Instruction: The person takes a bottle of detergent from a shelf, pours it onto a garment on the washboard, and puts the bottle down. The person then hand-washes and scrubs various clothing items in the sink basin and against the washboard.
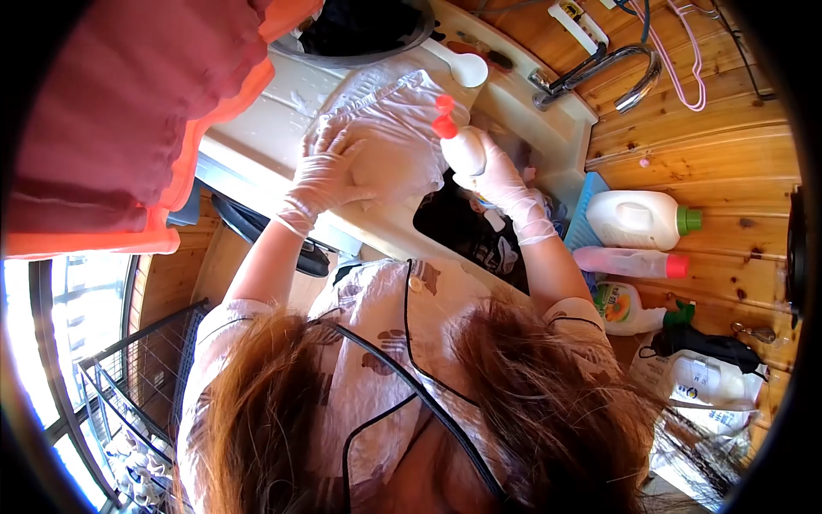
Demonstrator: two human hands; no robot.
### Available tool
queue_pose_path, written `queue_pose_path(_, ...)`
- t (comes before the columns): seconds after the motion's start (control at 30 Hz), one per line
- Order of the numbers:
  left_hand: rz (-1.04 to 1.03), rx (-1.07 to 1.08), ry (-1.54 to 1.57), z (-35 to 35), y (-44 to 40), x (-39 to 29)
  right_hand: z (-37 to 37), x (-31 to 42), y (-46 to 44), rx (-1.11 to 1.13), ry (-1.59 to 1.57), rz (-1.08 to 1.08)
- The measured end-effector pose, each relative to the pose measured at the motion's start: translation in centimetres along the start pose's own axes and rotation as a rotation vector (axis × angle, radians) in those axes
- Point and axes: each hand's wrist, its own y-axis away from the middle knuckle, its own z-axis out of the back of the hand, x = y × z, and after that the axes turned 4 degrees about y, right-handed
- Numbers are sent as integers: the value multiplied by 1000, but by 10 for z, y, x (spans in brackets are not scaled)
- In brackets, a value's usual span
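Both my hands wear thin translucent gloves. A wet white garment (394,128) with a gathered waistband is spread on the washboard part of the sink counter. My left hand (330,167) lies on its left edge, fingers spread. In my right hand (501,176) is a white bottle (465,152) with a red cap, tilted over the garment's right side; my fingers are wrapped round it. Below that hand, dark clothes (479,236) lie in the sink basin. A white scoop (467,68) rests beyond the garment.
A metal basin (411,43) with dark contents stands at the back, near the faucet (591,75). Along the wooden wall at right are a green-capped detergent bottle (638,218), a pink-capped bottle (629,262) and a spray bottle (625,310). A red curtain (128,111) hangs at left.
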Motion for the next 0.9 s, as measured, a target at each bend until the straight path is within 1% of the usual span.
queue_pose_path(0.07, 21, -24, 36, 6, 3, 8, 15, 13, -9, -39, -201, -129)
queue_pose_path(0.1, 73, -10, -5, 9, 5, 7, 22, 10, -19, -89, -232, -78)
queue_pose_path(0.13, 102, -49, 3, 8, 5, 8, 29, 14, -27, -136, -263, -30)
queue_pose_path(0.17, 117, -115, 56, 6, 5, 9, 40, 23, -38, -167, -308, -17)
queue_pose_path(0.2, 133, -182, 106, 3, 3, 10, 48, 29, -52, -233, -278, 28)
queue_pose_path(0.27, 229, -290, 113, -8, -2, 11, 62, 31, -88, -345, -314, 101)
queue_pose_path(0.3, 278, -342, 117, -10, -6, 13, 69, 29, -109, -390, -338, 127)
queue_pose_path(0.33, 320, -366, 122, -11, -10, 14, 74, 45, -122, -418, -423, 88)
queue_pose_path(0.4, 412, -408, 134, -10, -18, 18, 78, 38, -165, -533, -376, 190)
queue_pose_path(0.43, 430, -416, 87, -5, -23, 16, 77, 36, -186, -554, -457, 188)
queue_pose_path(0.53, 488, -336, 4, -3, -32, 17, 73, 14, -248, -574, -474, 245)
queue_pose_path(0.57, 498, -376, 74, 0, -35, 14, 71, 4, -268, -590, -422, 247)
queue_pose_path(0.67, 514, -408, 74, -7, -37, 22, 64, -4, -303, -649, -223, 223)
queue_pose_path(0.7, 513, -434, 89, -8, -38, 22, 62, -2, -306, -616, -245, 188)
queue_pose_path(0.8, 495, -426, 154, -3, -38, 19, 54, -16, -326, -597, -374, 216)
queue_pose_path(0.9, 402, -475, 194, -2, -36, 28, 52, -15, -326, -598, -378, 213)
